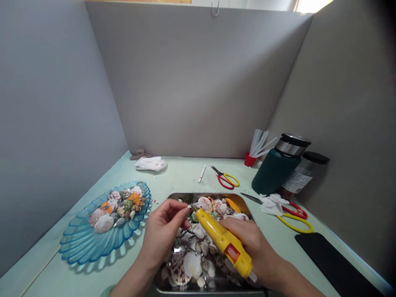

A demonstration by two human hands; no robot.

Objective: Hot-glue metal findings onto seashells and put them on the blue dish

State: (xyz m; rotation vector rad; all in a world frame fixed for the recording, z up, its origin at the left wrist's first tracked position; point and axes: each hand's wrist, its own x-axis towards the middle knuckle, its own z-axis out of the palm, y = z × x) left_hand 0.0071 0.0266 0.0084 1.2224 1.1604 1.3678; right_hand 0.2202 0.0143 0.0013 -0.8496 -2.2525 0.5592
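The fingers (181,215) of the left hand (163,225) are pinched together, apparently on a small pale piece (189,206), too tiny to identify. The right hand (252,241) is wrapped round a yellow glue gun (221,237), its nozzle right beside the left fingertips; whether they touch cannot be told.

Below both hands lies a metal tray (185,291) with many loose shells (192,265) in it. To the left of the left fingers, a blue glass dish (88,245) holds a cluster of shells and orange pieces (134,198). The work looks partly done: that cluster is gathered at the middle of the dish, the ribbed near end stays bare, and plenty of shells are left in the tray. Whether anything in the dish is fixed cannot be judged.

Much is hidden. The forearms and the gun cover parts of the tray, the right fingers on the grip are largely out of sight, and any glue at the nozzle is too small to make out. Beyond the right hand, crumpled tissue (274,204) covers the middle of some scissors (297,210), and a black flat object (334,258) is cut off at the edge.
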